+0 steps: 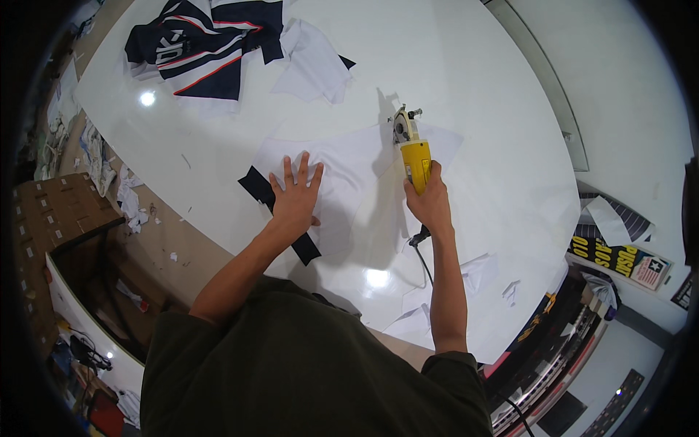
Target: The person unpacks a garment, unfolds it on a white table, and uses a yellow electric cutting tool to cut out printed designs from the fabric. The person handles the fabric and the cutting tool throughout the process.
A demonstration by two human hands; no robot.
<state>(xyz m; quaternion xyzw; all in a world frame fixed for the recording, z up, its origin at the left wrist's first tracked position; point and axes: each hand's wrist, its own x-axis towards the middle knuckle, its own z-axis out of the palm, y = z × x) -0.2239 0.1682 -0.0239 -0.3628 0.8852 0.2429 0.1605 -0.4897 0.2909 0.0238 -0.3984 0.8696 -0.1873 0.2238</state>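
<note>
My right hand (429,200) is wrapped round the yellow body of an electric rotary fabric cutter (417,160), whose round blade head points away from me. A cord trails from its rear toward my forearm. Under the cutter and to its left spreads a piece of white fabric (342,193), slightly rumpled, with a dark navy strip (257,185) along its left edge. My left hand (296,195) presses flat on this fabric with fingers spread, partly covering the strip. Whether the blade touches cloth cannot be made out.
A white table (167,160) carries everything. Navy, white and red fabric pieces (207,54) lie at the far left, beside a white piece (313,65). White scraps (477,271) lie near my right forearm. Brown cartons (62,215) stand left, below the table; a large printer-like machine (553,357) is at right.
</note>
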